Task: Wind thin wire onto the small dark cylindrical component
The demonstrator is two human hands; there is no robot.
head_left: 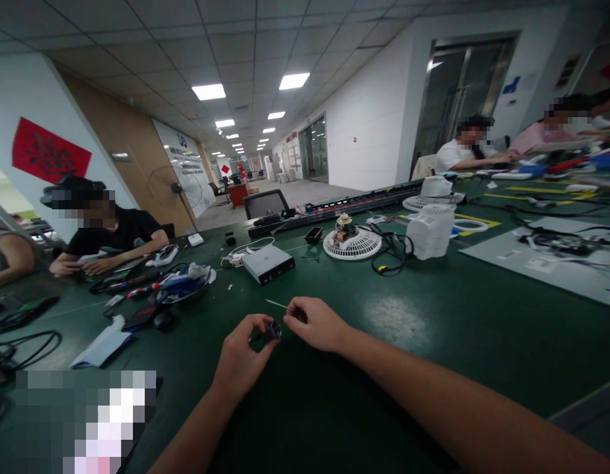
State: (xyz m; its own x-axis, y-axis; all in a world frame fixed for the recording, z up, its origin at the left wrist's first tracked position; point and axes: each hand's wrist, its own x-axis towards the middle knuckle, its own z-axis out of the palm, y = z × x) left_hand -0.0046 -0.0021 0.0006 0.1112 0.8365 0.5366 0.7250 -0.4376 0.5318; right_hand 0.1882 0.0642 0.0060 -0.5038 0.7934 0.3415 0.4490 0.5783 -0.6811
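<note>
Between the thumb and fingers of my left hand [243,352] is a small dark cylindrical part [272,330], its round end turned toward my right hand. My right hand [317,322] is closed around the handle of a thin screwdriver [278,304], whose metal shaft points left and slightly away from me. The handle is mostly hidden by my fingers. Both hands are close together just above the green table [334,401], and the shaft tip is apart from the dark part.
Beyond my hands lie a silver disc drive [268,264], a round white fan base [353,245] and a white plastic housing [430,232]. Tools and a blue cloth [183,282] are at left, a grey panel [566,263] at right. Other people sit across the table.
</note>
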